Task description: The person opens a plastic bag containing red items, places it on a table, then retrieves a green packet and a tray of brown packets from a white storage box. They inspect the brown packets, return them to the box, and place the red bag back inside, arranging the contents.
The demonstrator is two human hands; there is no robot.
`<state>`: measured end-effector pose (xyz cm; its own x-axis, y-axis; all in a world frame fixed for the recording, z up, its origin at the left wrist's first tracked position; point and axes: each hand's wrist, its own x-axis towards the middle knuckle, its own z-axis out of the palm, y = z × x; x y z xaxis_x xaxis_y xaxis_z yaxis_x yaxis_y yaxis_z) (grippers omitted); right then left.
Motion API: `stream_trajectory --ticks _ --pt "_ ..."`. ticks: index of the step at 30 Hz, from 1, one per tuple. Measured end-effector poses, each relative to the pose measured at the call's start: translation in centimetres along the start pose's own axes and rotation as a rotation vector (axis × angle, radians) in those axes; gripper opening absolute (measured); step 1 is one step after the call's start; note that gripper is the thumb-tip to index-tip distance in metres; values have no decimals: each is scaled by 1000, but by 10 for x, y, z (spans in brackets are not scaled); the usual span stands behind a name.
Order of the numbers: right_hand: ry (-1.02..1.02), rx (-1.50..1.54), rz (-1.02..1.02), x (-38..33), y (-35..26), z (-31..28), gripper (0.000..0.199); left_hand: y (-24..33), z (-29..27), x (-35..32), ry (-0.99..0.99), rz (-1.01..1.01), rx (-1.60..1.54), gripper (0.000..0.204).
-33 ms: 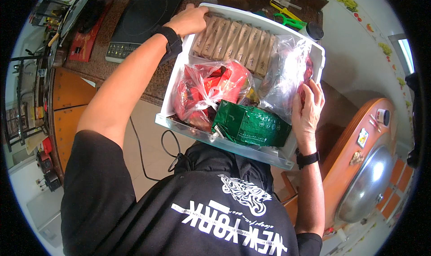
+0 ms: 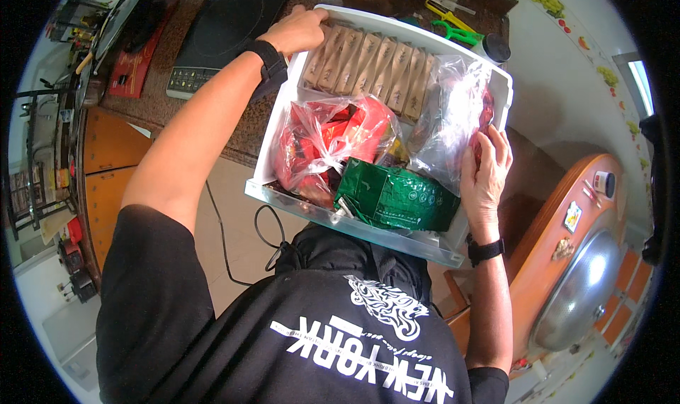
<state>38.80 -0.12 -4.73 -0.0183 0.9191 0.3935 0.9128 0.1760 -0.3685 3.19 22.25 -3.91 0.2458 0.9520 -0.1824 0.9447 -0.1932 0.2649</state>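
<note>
White plastic bin (image 2: 280,131), rectangular, is held at chest height over the brown stone counter (image 2: 241,124) edge; its near wall is partly hidden by contents. Inside: a clear crinkled bag of red packets (image 2: 329,138), a glossy green foil pouch (image 2: 397,198), a row of tan sachets (image 2: 372,64). Left hand (image 2: 301,29) grips the far corner, fingers curled over the rim. Right hand (image 2: 485,170) presses the right wall, fingers together. Position matches the earlier frame.
</note>
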Motion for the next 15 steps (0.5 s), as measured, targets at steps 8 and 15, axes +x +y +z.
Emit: stream_trajectory --ticks 8,15 --pt "9 -1 3 1 -1 0 28 3 -11 4 -36 33 94 44" --pt "12 3 14 1 -2 -1 25 -7 -1 12 55 189 164 42"
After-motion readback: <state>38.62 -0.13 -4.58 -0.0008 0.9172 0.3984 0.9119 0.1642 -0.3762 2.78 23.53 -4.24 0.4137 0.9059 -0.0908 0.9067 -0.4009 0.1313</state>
